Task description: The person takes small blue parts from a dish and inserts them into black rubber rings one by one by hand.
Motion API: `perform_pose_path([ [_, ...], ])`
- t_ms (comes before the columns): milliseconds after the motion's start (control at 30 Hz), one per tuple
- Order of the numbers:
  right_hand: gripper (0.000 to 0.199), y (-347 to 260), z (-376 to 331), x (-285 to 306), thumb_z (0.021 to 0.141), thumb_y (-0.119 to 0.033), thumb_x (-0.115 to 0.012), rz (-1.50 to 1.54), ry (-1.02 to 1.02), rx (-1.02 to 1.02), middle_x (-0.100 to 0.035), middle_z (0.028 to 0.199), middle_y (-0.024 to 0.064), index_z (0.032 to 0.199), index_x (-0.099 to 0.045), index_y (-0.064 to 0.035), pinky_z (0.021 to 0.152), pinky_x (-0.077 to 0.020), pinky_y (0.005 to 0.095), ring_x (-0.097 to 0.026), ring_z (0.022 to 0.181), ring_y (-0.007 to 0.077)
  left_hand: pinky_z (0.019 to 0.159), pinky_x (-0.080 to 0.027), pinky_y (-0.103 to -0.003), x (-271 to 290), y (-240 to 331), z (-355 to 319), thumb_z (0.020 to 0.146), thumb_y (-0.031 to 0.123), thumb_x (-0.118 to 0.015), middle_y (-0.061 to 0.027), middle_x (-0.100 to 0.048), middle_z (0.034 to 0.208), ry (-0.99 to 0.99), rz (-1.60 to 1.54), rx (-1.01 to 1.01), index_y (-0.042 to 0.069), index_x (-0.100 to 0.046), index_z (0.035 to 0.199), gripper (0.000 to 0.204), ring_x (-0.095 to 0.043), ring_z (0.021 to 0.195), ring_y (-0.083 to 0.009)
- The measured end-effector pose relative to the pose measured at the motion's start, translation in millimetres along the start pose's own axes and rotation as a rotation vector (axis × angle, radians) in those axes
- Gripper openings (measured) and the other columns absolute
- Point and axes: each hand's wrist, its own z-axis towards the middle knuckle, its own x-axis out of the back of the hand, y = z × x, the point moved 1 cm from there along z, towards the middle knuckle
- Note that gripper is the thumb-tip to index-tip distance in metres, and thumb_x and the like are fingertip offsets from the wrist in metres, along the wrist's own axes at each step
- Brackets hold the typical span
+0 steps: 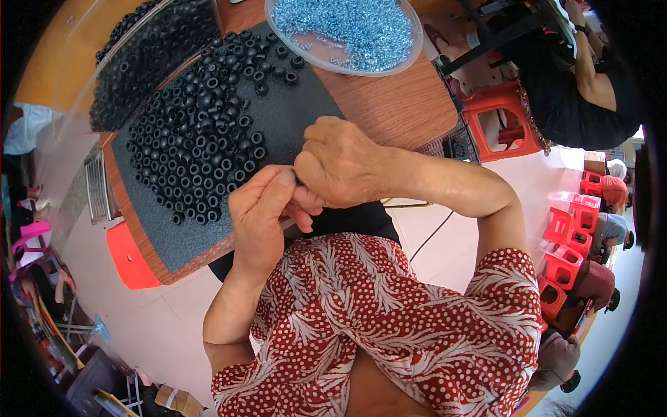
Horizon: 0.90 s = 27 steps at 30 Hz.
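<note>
My left hand (pixel 262 208) and my right hand (pixel 340 163) meet in front of my body, above the near edge of the table. Thumb and fingers of the left are pinched together, and the right is curled closed against them. Between the fingertips shows a bit of a small black part (pixel 298 182), mostly hidden by the fingers. Just left of and beyond my hands, a heap of black ring-shaped pieces (pixel 198 139) with open centres spreads over a dark grey mat (pixel 184 243).
Behind the heap stands a clear-walled bin (pixel 221 19) filled with similar black pieces. A round clear tub (pixel 419 38) of tiny shiny bluish parts sits on the wooden table (pixel 410 104). Red stools (pixel 490 104) and several other people are to the right.
</note>
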Motion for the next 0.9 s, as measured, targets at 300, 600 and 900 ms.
perform_pose_path([
  [300,0.030,0,5,3,0.062,-0.018,-0.063,-0.039,0.054,0.050,-0.042,0.046,0.0058,0.051,-0.036,-0.0082,0.043,-0.0327,0.0339,-0.044,0.043,0.0228,0.050,-0.043,-0.021,1,7,1,0.093,0.023,-0.044,-0.0088,-0.062,0.067,-0.028,-0.015,0.101,-0.003,-0.059,0.080,0.033,-0.053,0.051,-0.0096],
  [600,0.032,52,18,34,0.075,-0.021,-0.065,-0.157,0.152,-0.239,-0.043,0.050,0.0098,0.057,-0.044,-0.0054,0.038,-0.0379,0.0394,-0.049,0.044,0.0304,0.051,-0.042,-0.020,3,-8,-9,0.094,0.025,-0.048,-0.0044,-0.061,0.066,0.232,0.317,-0.272,-0.003,-0.061,0.095,0.031,-0.052,0.054,-0.0060],
  [900,0.025,194,119,84,0.076,-0.022,-0.060,-0.514,0.388,-0.342,-0.057,0.062,0.0215,0.067,-0.060,0.0013,0.056,-0.0482,0.0442,-0.059,0.058,0.0360,0.049,-0.040,-0.017,0,-23,10,0.092,0.015,-0.051,-0.0027,-0.062,0.068,0.164,0.470,-0.412,-0.001,-0.061,0.098,0.020,-0.051,0.055,-0.0037],
])
